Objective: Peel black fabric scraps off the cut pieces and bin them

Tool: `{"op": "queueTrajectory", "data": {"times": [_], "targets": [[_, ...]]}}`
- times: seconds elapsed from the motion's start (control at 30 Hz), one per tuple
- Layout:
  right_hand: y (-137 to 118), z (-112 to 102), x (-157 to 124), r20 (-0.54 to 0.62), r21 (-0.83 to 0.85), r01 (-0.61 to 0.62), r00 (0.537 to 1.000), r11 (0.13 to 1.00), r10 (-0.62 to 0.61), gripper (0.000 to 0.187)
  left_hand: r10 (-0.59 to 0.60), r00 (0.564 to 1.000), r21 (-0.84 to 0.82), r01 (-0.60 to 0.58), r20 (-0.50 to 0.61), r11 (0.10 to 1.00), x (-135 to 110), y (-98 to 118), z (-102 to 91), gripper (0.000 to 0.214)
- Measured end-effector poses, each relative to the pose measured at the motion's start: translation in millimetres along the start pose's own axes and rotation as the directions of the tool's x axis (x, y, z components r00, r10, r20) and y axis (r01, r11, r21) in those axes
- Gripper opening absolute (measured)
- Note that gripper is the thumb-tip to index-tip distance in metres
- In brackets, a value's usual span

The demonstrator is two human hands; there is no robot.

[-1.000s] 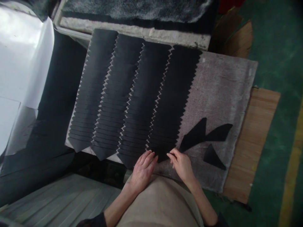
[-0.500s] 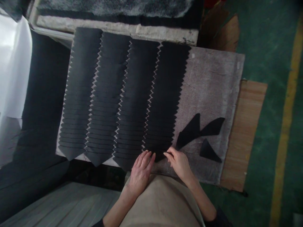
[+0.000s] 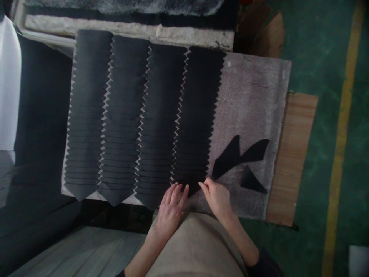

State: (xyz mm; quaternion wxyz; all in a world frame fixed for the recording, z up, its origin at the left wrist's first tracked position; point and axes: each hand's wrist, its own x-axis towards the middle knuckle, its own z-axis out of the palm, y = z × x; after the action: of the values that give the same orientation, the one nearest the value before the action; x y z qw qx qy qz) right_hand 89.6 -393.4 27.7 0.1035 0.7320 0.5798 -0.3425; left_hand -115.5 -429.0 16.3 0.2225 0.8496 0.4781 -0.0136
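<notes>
Several long rows of overlapped black cloth-like pieces [image 3: 127, 107] with zigzag sides and pointed near ends lie side by side on a greyish-pink fuzzy board [image 3: 250, 100]. My left hand [image 3: 170, 206] rests at the near end of the rightmost row [image 3: 198, 111], fingers stretched flat on the black material. Just right of it, my right hand [image 3: 216, 196] is closed in a pinch at that row's lower right edge, on the top black piece [image 3: 190, 188]. Beside this hand lie loose dark pieces with pointed ends, such as a triangular one [image 3: 252, 181].
A wooden board [image 3: 296, 154] juts out under the fuzzy board's right side. Behind stands a pale-edged surface [image 3: 115, 26] with dark furry material on it. Dark sheeting [image 3: 43, 107] hangs at the left. A green floor with a yellow line [image 3: 340, 154] runs along the right.
The view has shifted, so the board and rows appear further left and slightly higher. My right thumb has risen a little at the row's edge; my left hand stays about where it was.
</notes>
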Motion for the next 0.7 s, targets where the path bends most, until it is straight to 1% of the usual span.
{"op": "queueTrajectory", "data": {"times": [0.1,0.2,0.43,0.6,0.7], "targets": [[-3.4,-4.3,-1.0,0.009,-0.024,-0.021,1.0,0.999,0.022,0.027,-0.004,1.0,0.042,0.003,0.025,0.999,2.7,2.4,-2.6,0.062],[-4.0,-6.7,-1.8,0.013,0.009,-0.011,1.0,1.0,0.011,0.026,-0.001,0.999,0.079,-0.002,0.032,0.997,5.0,3.6,-4.4,0.064],[1.2,-3.3,0.4,0.032,0.083,-0.027,0.999,0.996,0.024,0.027,0.007,0.999,0.119,-0.01,0.032,0.993,5.9,3.8,-4.2,0.062],[-1.4,-6.7,0.8,0.042,0.065,-0.045,0.998,0.997,0.042,0.027,0.007,1.0,0.112,-0.009,0.015,0.994,6.8,3.7,-4.7,0.063],[-4.1,-7.3,1.4,0.034,0.022,-0.053,0.998,0.998,0.052,0.027,0.005,1.0,0.113,-0.006,0.006,0.994,9.5,5.3,-6.9,0.064]]}}
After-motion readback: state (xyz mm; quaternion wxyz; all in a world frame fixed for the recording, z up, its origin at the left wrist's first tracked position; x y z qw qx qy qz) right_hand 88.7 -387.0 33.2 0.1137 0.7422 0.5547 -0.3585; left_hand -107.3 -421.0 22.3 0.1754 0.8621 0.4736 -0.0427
